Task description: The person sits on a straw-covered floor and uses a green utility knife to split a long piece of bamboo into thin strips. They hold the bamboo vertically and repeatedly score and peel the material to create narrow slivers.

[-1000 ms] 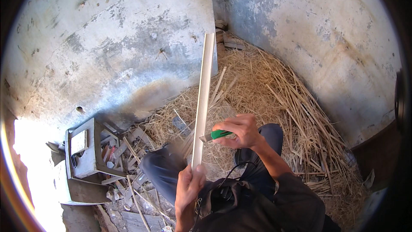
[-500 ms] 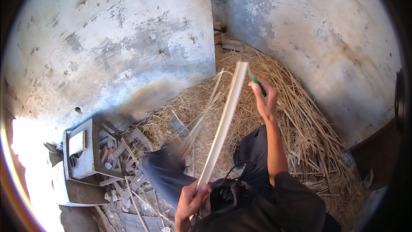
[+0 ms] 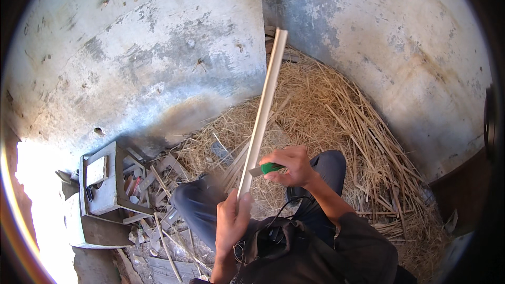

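A long, pale split strip, of bamboo or wood, slants up and away from my lap. My left hand is closed round its near end, the fingers partly blurred. In my right hand is a knife with a green handle. Its short metal blade lies at the right edge of the strip, a little above my left hand; whether it cuts in cannot be told. The strip's far end points toward the wall corner.
Straw-like shavings and thin strips cover the floor ahead and right. Worn walls meet beyond them. On the left stands a battered wooden box frame with scraps about it. My knees flank the work.
My right hand has brought the knife down from the strip's far end to near my left hand. The strip now reaches farther up and away. The loose curl near its top no longer shows.
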Available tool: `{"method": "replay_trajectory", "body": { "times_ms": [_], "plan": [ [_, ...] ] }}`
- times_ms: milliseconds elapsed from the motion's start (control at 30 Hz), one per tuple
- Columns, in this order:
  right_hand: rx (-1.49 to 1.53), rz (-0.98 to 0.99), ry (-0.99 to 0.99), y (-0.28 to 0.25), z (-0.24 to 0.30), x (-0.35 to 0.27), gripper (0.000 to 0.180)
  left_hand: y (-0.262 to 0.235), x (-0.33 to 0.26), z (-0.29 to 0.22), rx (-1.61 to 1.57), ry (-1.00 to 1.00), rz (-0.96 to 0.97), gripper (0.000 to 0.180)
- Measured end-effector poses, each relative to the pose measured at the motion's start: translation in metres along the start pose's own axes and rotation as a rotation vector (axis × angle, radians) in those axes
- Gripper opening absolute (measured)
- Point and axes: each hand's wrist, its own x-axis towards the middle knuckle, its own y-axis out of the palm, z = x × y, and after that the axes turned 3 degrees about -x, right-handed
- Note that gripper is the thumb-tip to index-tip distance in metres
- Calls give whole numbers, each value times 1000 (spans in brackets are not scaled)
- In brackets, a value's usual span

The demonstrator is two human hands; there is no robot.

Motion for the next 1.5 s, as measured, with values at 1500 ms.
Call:
{"method": "replay_trajectory", "body": {
  "times_ms": [1500],
  "plan": [
    [-156, -483, 484, -97, -102, -4, 51, -18, -55, 31, -342, -387, 247, 34]
  ]
}}
